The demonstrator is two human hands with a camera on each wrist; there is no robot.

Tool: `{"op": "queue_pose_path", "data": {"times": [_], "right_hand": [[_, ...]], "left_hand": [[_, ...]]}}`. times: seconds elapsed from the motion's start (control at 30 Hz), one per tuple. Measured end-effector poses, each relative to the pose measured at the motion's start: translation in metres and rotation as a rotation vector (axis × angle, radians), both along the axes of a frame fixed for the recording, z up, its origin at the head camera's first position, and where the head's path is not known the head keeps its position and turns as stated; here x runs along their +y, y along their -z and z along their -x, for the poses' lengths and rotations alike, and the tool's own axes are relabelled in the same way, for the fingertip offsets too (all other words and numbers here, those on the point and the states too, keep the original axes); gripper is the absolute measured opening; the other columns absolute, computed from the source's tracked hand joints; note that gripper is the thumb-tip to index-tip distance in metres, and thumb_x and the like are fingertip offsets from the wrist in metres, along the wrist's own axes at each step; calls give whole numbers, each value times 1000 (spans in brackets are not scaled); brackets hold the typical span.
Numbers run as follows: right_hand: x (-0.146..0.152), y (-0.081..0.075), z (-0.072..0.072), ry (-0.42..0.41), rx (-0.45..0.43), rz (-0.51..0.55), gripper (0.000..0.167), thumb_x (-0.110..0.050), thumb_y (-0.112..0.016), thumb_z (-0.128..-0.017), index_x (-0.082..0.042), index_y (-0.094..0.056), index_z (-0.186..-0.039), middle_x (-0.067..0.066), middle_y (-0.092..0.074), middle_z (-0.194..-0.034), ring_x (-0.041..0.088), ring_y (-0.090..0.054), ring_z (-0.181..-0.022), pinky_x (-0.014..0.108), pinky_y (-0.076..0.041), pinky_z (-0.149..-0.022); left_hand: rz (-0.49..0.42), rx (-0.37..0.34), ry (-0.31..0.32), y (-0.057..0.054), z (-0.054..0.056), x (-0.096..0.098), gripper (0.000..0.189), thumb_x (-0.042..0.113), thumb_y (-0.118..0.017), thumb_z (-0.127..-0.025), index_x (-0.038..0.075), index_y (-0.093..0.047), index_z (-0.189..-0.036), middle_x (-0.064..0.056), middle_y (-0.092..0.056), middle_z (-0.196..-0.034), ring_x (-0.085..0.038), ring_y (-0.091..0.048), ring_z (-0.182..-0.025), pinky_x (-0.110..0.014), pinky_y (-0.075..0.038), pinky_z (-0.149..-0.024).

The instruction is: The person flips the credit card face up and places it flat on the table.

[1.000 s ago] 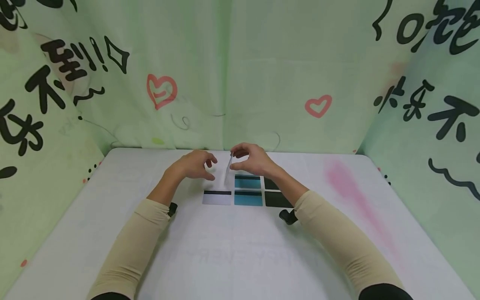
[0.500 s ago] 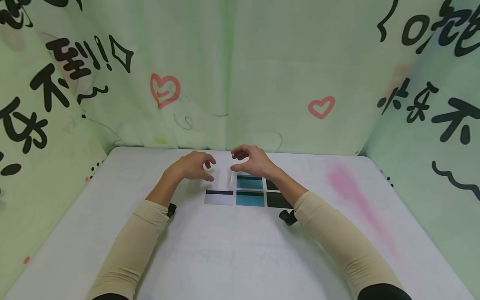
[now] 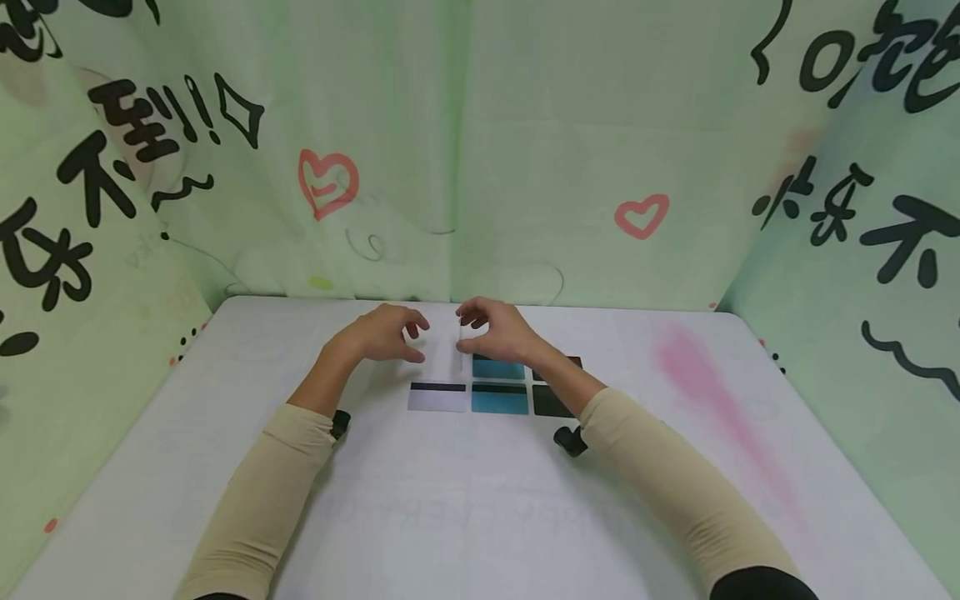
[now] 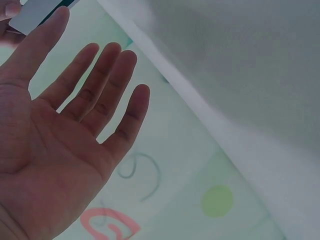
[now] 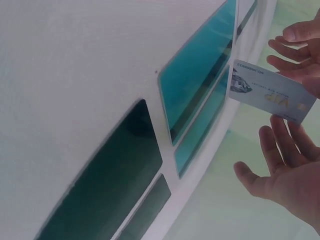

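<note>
My right hand [image 3: 498, 332] holds a thin silver VIP card [image 5: 272, 92] by its edge; in the head view the card shows edge-on. Its printed face appears in the right wrist view, and part of its other side, with a dark stripe, at the corner of the left wrist view. To the left, my left hand [image 3: 384, 330] hovers with spread, gently bent fingers, facing the card without holding anything. Below the hands lie a lilac card [image 3: 437, 398], two blue cards [image 3: 500, 398] and dark cards [image 3: 551, 400], partly hidden by my right forearm.
The white table [image 3: 465, 500] reaches a green curtain [image 3: 525, 167] at the back, with curtains on both sides too. Black writing and red hearts mark the cloth. A pink smear [image 3: 720, 400] runs along the table's right part.
The right hand has shifted slightly left and lower with the card, which now stands more upright. The left hand has barely moved.
</note>
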State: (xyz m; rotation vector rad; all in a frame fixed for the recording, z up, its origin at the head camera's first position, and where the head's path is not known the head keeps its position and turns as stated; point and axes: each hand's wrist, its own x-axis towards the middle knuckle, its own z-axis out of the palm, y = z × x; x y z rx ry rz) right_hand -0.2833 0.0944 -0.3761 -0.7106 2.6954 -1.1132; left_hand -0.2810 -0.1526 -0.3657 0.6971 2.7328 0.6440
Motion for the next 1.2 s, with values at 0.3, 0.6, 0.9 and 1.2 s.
{"op": "queue_pose_path", "data": {"times": [0.3, 0.6, 0.9, 1.2], "right_hand": [[-2, 10, -1, 20, -26, -44, 54, -21, -76, -90, -3, -59, -138, 12, -68, -130, 31, -61, -124, 46, -50, -106], [-7, 15, -1, 28, -46, -91, 56, -21, -78, -90, -6, -58, -140, 10, -67, -131, 29, -58, -122, 45, -49, -106], [-9, 21, -1, 31, -76, -115, 55, -21, -79, -89, -5, -59, -137, 12, -66, -131, 30, -57, -122, 45, -49, -107], [-10, 21, -2, 12, -73, -129, 53, -19, -79, -89, -4, -59, -137, 13, -68, -130, 29, -60, -119, 44, -50, -105]], "left_hand": [[-51, -37, 4, 3, 3, -4, 56, 22, -82, -89, 2, -63, -138, -16, -70, -124, -31, -68, -113, -42, -56, -94], [-84, -59, -14, 3, 3, -6, 57, 22, -81, -90, 3, -62, -140, -15, -70, -126, -31, -67, -115, -42, -56, -95], [-117, -70, -6, 6, 4, -10, 57, 23, -81, -90, 3, -62, -140, -15, -71, -124, -31, -67, -116, -42, -56, -94], [-121, -78, -21, 6, 4, -11, 59, 24, -81, -90, 3, -61, -141, -14, -71, -123, -30, -68, -114, -41, -56, -94]]}}
